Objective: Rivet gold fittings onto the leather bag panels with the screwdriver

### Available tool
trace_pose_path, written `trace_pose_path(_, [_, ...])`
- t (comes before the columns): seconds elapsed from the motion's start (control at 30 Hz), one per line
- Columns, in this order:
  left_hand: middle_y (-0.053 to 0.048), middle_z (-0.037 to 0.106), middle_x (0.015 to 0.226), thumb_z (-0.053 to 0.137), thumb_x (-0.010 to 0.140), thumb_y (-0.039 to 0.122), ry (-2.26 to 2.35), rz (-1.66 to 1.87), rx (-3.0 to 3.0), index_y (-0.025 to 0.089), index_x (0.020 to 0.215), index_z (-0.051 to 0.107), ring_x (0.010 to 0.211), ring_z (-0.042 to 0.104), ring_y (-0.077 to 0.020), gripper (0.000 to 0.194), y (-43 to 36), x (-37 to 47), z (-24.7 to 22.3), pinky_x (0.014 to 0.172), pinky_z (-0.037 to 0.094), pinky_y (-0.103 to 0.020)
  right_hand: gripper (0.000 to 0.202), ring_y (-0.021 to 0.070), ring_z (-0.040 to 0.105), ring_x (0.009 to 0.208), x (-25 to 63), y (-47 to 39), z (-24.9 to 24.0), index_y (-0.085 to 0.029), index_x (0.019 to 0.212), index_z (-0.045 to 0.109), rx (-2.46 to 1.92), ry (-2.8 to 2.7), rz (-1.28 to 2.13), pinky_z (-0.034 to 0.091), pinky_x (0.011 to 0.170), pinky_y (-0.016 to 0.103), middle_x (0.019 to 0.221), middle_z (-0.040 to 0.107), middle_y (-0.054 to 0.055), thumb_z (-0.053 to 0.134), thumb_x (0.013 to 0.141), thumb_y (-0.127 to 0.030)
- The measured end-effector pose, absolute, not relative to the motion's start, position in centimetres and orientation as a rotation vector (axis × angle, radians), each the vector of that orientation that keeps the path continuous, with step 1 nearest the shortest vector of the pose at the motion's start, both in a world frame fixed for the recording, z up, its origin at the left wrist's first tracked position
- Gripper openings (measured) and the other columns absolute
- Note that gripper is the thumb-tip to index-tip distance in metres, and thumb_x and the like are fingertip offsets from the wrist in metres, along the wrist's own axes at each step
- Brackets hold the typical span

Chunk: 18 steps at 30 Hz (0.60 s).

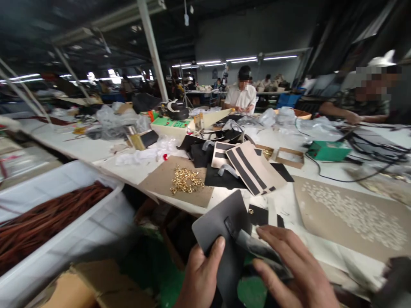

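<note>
A black leather-like panel (221, 231) with rounded corners is tilted up in front of the table edge. My left hand (202, 271) grips its lower left side, thumb on the face. A small raised tab or loop (230, 226) shows on the panel, and from it a translucent plastic-wrapped strip (257, 245) runs toward my right hand (295, 265). That hand is open, with fingers stretched out and the thumb apart on either side of the strip. Its palm side is hidden, and I cannot tell whether it touches the strip.
A pile of gold-coloured metal fittings (186, 179) lies on cardboard. Beside it are beige panels with black stripes (257, 167). Small whitish pieces (356, 214) cover another sheet at right. A white crate (118, 192) holds brown strips. Two people sit across the table near a green box (329, 150).
</note>
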State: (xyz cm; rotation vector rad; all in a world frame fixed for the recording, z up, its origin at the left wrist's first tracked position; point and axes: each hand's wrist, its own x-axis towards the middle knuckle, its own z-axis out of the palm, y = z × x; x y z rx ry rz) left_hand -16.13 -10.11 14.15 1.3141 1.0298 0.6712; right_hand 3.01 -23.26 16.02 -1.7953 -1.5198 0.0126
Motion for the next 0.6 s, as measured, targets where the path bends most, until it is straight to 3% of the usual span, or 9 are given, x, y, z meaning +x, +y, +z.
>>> trace_pose_path(0.17, [-0.014, 0.079, 0.125, 0.073, 0.083, 0.073, 0.986, 0.679, 1.294, 0.016, 0.124, 0.078, 0.129, 0.068, -0.0385, 0.07, -10.6, -15.3, 14.3, 0.108, 0.057, -0.04, 0.09, 0.0428, 0.064, 0.127, 1.0, -20.1, 16.3, -0.027, 0.157, 0.049, -1.677, -1.63, 0.021, 0.056, 0.105, 0.06, 0.144, 0.063, 0.017, 0.08, 0.084, -0.07])
trace_pose_path(0.27, [-0.015, 0.077, 0.131, 0.064, 0.082, 0.084, 0.956, 0.63, 1.286, 0.017, 0.126, 0.078, 0.128, 0.067, -0.0425, 0.081, -11.9, -15.5, 13.8, 0.099, 0.062, -0.041, 0.109, 0.0447, 0.06, 0.132, 0.6, -20.3, 16.4, -0.023, 0.161, 0.045, -1.665, -1.591, 0.206, 0.049, 0.113, 0.063, 0.149, 0.059, 0.021, 0.086, 0.074, -0.075])
trace_pose_path(0.33, [-0.016, 0.069, 0.145, 0.052, 0.079, 0.095, 0.85, 0.624, 1.29, 0.018, 0.128, 0.078, 0.13, 0.065, -0.0446, 0.095, -12.5, -15.5, 13.7, 0.097, 0.063, -0.043, 0.099, 0.0397, 0.061, 0.131, 0.9, -20.4, 16.2, -0.024, 0.158, 0.049, -1.635, -1.493, 0.372, 0.049, 0.115, 0.056, 0.146, 0.06, 0.018, 0.087, 0.078, -0.068])
trace_pose_path(0.4, [-0.015, 0.057, 0.159, 0.047, 0.078, 0.098, 0.712, 0.603, 1.326, 0.02, 0.13, 0.077, 0.132, 0.064, -0.0446, 0.099, -12.5, -15.1, 13.6, 0.094, 0.064, -0.042, 0.067, 0.0312, 0.065, 0.123, 1.7, -20.3, 16.1, -0.025, 0.152, 0.057, -1.581, -1.372, 0.546, 0.054, 0.11, 0.045, 0.139, 0.066, 0.013, 0.077, 0.094, -0.052])
trace_pose_path(0.47, [-0.015, 0.052, 0.163, 0.056, 0.085, 0.087, 0.631, 0.548, 1.406, 0.021, 0.133, 0.075, 0.131, 0.065, -0.0412, 0.084, -11.6, -14.8, 13.3, 0.09, 0.065, -0.039, 0.04, 0.0254, 0.068, 0.114, 2.9, -20.2, 15.9, -0.024, 0.142, 0.065, -1.527, -1.272, 0.684, 0.056, 0.105, 0.038, 0.129, 0.071, 0.008, 0.061, 0.105, -0.038])
trace_pose_path(0.6, [-0.015, 0.067, 0.14, 0.074, 0.09, 0.057, 0.794, 0.589, 1.587, 0.022, 0.127, 0.071, 0.116, 0.072, -0.0312, 0.05, -8.6, -14.2, 11.2, 0.094, 0.064, -0.037, 0.033, 0.0242, 0.07, 0.11, 6.1, -21.3, 15.4, -0.024, 0.128, 0.075, -1.44, -1.306, 0.891, 0.055, 0.105, 0.036, 0.117, 0.076, 0.005, 0.051, 0.111, -0.037])
